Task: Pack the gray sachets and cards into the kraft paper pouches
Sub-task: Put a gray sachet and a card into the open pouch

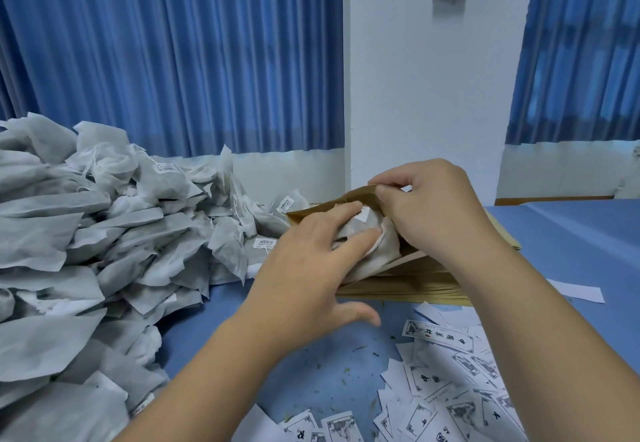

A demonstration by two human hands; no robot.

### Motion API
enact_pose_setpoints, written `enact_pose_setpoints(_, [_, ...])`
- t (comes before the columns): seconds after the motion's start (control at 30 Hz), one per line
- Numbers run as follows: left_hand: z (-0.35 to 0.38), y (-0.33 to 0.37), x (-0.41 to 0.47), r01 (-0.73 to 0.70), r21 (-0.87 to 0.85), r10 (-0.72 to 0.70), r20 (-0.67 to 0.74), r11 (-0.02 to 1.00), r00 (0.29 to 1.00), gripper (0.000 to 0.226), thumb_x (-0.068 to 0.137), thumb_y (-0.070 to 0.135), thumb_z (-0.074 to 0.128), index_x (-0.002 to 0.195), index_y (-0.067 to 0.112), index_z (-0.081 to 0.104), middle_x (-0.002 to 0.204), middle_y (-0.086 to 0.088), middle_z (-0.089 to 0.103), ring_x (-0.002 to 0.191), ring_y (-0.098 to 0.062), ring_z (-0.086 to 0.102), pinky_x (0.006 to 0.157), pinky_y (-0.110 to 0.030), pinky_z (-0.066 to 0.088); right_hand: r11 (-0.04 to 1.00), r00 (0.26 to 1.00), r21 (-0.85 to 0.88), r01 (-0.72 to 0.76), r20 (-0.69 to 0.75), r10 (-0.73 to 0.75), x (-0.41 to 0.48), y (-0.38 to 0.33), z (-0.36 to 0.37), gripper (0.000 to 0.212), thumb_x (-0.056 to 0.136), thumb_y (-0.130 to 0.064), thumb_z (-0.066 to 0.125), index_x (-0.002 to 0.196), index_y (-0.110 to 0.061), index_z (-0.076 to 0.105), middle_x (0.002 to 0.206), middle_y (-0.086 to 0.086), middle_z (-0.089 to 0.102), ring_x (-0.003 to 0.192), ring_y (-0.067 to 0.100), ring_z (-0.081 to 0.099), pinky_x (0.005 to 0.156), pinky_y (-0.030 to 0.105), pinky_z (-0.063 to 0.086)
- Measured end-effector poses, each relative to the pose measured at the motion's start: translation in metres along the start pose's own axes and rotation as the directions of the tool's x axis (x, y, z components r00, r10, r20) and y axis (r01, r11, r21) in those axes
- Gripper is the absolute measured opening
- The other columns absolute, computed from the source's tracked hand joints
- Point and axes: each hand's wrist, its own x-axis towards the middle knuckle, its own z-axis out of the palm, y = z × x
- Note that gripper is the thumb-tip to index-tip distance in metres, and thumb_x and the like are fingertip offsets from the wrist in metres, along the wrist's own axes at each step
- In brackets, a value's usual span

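the right hand (429, 209) pinches the upper lip of the kraft pouch (346, 198) between thumb and curled fingers, keeping its mouth agape atop the flat, sharp-edged stack of pouches (415, 289), while the left hand (308, 268) lays nearly straight fingers on the soft, wrinkled gray sachet (381, 251), which sits half inside that mouth, thumb splayed free. smooth blue cloth (571, 241) lies open from the stack toward three o'clock, bar one white slip (576, 290). at nine o'clock the fibrous heap of sachets (86, 234) crowds up near the pouch's corner, and at five o'clock thin printed cards (450, 389) lie scattered and overlapping.
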Motion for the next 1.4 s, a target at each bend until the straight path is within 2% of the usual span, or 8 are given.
enact_pose_setpoints(0.13, [0.005,0.0,-0.002,0.058,-0.002,-0.058,-0.12,0.998,0.991,0.063,0.058,0.016,0.087,0.116,0.018,0.063,0.132,-0.012,0.054,0.106,-0.035,0.055,0.072,-0.044,0.055,0.999,0.998,0.015,0.031,0.045,-0.032,-0.001,-0.006,0.003,0.019,0.09,-0.018,0.061,0.096,-0.026,0.077,0.097,-0.011,0.072,0.088,0.004,0.061,0.069,0.01,0.041])
enact_pose_setpoints(0.27, [0.006,-0.003,-0.004,0.079,-0.021,-0.081,-0.217,0.997,0.973,0.051,0.065,0.004,0.076,0.112,0.016,0.065,0.127,-0.013,0.057,0.098,-0.037,0.056,0.062,-0.046,0.054,0.993,0.989,0.023,0.115,0.086,-0.116,-0.007,-0.017,0.004,0.018,0.088,-0.013,0.062,0.09,-0.023,0.077,0.085,-0.008,0.07,0.07,0.003,0.057,0.067,0.009,0.042])
enact_pose_setpoints(0.43, [0.006,-0.003,-0.005,0.101,-0.041,-0.107,-0.217,0.994,0.97,0.051,0.067,0.0,0.069,0.116,0.013,0.067,0.125,-0.015,0.058,0.099,-0.037,0.058,0.065,-0.046,0.055,0.964,0.978,-0.221,0.146,0.178,-0.108,-0.012,-0.024,0.008,0.017,0.076,-0.007,0.053,0.082,-0.014,0.066,0.08,0.005,0.063,0.076,0.022,0.059,0.063,0.037,0.051])
enact_pose_setpoints(0.6, [0.009,-0.002,-0.008,0.081,-0.038,-0.086,-0.173,0.996,0.981,0.047,0.069,-0.001,0.07,0.114,0.012,0.069,0.124,-0.015,0.058,0.099,-0.036,0.059,0.062,-0.044,0.055,0.916,0.986,-0.397,0.062,0.167,0.005,-0.016,-0.022,0.01,0.015,0.08,-0.007,0.05,0.067,-0.014,0.05,0.071,0.005,0.049,0.06,0.022,0.046,0.045,0.026,0.026])
enact_pose_setpoints(0.83, [0.006,-0.004,-0.001,0.115,-0.037,-0.117,-0.067,0.993,0.991,0.027,0.067,0.003,0.069,0.093,0.006,0.065,0.09,-0.012,0.054,0.074,-0.031,0.049,0.06,-0.04,0.045,0.9,0.964,-0.377,0.219,0.227,-0.139,-0.02,-0.032,0.012,0.019,0.079,-0.006,0.048,0.063,-0.013,0.044,0.067,0.005,0.046,0.061,0.025,0.044,0.046,0.03,0.026])
enact_pose_setpoints(1.0, [0.005,0.002,0.0,0.124,-0.079,-0.12,0.054,0.989,0.991,0.017,0.076,0.021,0.059,0.078,0.019,0.042,0.071,0.012,0.02,0.07,-0.027,0.045,0.059,-0.029,0.028,0.904,0.966,-0.351,0.243,0.174,-0.192,-0.02,-0.037,0.011,0.014,0.079,0.0,0.05,0.069,-0.009,0.053,0.067,0.008,0.048,0.065,0.027,0.045,0.051,0.032,0.034])
enact_pose_setpoints(1.17, [-0.001,0.002,0.004,0.209,0.004,-0.209,0.03,0.978,0.977,0.045,0.082,0.026,0.059,0.125,0.023,0.05,0.107,0.003,0.049,0.092,-0.024,0.054,0.067,-0.034,0.045,0.899,0.975,-0.376,0.224,0.099,-0.201,-0.019,-0.033,0.01,0.015,0.08,-0.004,0.049,0.066,-0.011,0.048,0.065,0.007,0.049,0.065,0.029,0.046,0.051,0.032,0.031])
enact_pose_setpoints(1.4, [-0.005,0.003,0.006,0.172,-0.02,-0.173,-0.08,0.985,0.982,0.017,0.078,0.004,0.066,0.095,0.005,0.064,0.092,-0.013,0.054,0.075,-0.035,0.053,0.059,-0.044,0.047,0.906,0.975,-0.365,0.213,0.023,-0.22,-0.019,-0.037,0.006,0.01,0.079,-0.005,0.049,0.071,-0.01,0.051,0.067,0.007,0.049,0.067,0.031,0.046,0.052,0.032,0.031])
